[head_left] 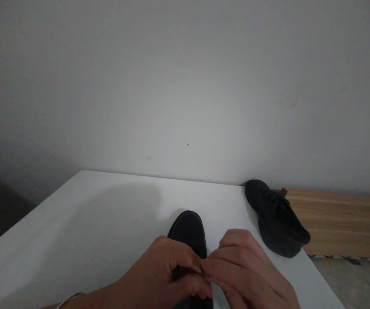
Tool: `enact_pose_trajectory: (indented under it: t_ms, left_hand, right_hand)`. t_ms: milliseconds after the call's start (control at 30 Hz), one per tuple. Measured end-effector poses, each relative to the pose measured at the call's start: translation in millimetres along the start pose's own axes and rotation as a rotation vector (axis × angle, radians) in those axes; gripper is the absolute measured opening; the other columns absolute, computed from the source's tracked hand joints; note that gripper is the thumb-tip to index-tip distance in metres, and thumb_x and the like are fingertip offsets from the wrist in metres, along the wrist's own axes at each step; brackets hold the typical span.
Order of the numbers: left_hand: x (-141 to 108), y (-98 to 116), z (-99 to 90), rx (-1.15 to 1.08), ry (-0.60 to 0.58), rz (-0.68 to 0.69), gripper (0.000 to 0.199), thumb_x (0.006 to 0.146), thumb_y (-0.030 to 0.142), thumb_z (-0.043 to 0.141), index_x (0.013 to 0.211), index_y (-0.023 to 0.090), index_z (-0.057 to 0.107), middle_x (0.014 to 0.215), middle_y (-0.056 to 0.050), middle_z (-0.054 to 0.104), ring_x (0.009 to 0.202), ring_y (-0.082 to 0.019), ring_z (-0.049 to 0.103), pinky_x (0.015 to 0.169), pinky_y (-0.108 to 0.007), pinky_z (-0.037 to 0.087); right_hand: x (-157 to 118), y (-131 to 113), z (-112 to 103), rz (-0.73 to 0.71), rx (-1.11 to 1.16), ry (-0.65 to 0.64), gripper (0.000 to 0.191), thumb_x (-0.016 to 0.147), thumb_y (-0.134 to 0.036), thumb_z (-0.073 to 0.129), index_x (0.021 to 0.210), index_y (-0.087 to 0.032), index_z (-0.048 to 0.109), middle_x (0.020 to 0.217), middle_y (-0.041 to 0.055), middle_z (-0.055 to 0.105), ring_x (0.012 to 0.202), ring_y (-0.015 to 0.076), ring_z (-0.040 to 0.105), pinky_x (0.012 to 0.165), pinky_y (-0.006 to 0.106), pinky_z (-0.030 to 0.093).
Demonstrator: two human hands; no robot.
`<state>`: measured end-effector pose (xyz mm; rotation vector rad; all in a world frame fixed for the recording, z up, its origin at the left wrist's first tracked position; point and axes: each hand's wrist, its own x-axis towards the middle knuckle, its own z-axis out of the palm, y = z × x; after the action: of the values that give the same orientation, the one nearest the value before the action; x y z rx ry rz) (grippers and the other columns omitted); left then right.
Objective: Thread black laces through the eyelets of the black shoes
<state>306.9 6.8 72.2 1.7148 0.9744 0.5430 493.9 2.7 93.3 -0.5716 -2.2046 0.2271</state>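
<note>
A black shoe lies on the white table with its toe pointing away from me; its middle is largely covered by my hands. Over its left side, my left hand is closed in a pinch, thumb and index finger pressed on a tiny dark thing, too small to make out. My right hand is also pinched, its fingertips meeting those of my left hand above the shoe. What the right fingertips hold is hidden.
A second black shoe with laces sits at the table's right edge. Behind the table rises a pale wall. To the right is a wood-grained surface, with a greyish floor below.
</note>
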Motion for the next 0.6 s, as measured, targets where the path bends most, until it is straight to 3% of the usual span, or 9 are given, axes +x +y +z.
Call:
enact_pose_trajectory:
  t_ms: [67,167,300,433,500,600]
  left_hand:
    - [-2.9,3.3,0.5,0.108,-0.016,0.085,0.015,0.082,0.019,0.061,0.073,0.020,0.074,0.070,0.003,0.069,0.067,-0.011,0.060,0.065,-0.018,0.042]
    - [-5.9,2.3,4.2,0.248,0.052,0.179,0.016,0.083,0.014,0.057,0.072,0.018,0.068,0.073,0.001,0.067,0.070,-0.010,0.059,0.069,-0.017,0.042]
    - [-6.6,-7.9,8.3,0.361,0.171,0.279,0.013,0.076,0.009,0.057,0.066,0.016,0.058,0.067,0.002,0.061,0.064,-0.009,0.054,0.062,-0.016,0.041]
    - [-6.3,-13.6,6.2,0.338,0.165,0.311,0.011,0.078,0.010,0.053,0.072,0.017,0.058,0.071,0.000,0.063,0.066,-0.010,0.055,0.061,-0.016,0.041]
    - [-6.5,-13.9,4.4,0.283,0.182,0.312,0.012,0.080,0.012,0.050,0.075,0.018,0.060,0.073,-0.001,0.065,0.068,-0.011,0.058,0.062,-0.017,0.043]
    - [-7.0,-13.9,2.6,0.160,0.190,0.266,0.015,0.082,0.015,0.047,0.080,0.018,0.062,0.072,-0.001,0.069,0.067,-0.011,0.062,0.065,-0.018,0.046]
  right_hand:
    - [3.9,1.8,6.5,0.004,0.033,0.027,0.028,0.084,-0.007,0.057,0.108,-0.022,0.062,0.077,0.0034,0.070,0.069,0.0172,0.064,0.064,0.030,0.054]
    - [3.6,2.4,13.0,0.096,0.134,0.099,0.023,0.081,-0.003,0.057,0.095,-0.021,0.061,0.072,0.0024,0.064,0.067,0.0156,0.060,0.063,0.028,0.052]
    - [-8.6,4.4,14.4,0.467,0.316,0.282,0.012,0.086,-0.012,0.054,0.088,-0.023,0.057,0.076,0.0020,0.058,0.073,0.0150,0.058,0.064,0.024,0.050]
    - [-24.4,11.4,14.2,0.721,0.442,0.229,0.007,0.091,-0.027,0.053,0.086,-0.023,0.056,0.088,0.0047,0.064,0.084,0.0166,0.061,0.074,0.024,0.052]
    - [-31.6,13.3,13.2,0.755,0.476,0.221,0.010,0.091,-0.030,0.054,0.085,-0.022,0.056,0.089,0.0057,0.065,0.084,0.0174,0.063,0.074,0.026,0.054]
    - [-41.7,12.3,9.3,0.652,0.526,0.177,0.010,0.092,-0.030,0.052,0.086,-0.023,0.055,0.083,0.0056,0.067,0.076,0.0169,0.064,0.067,0.026,0.055]
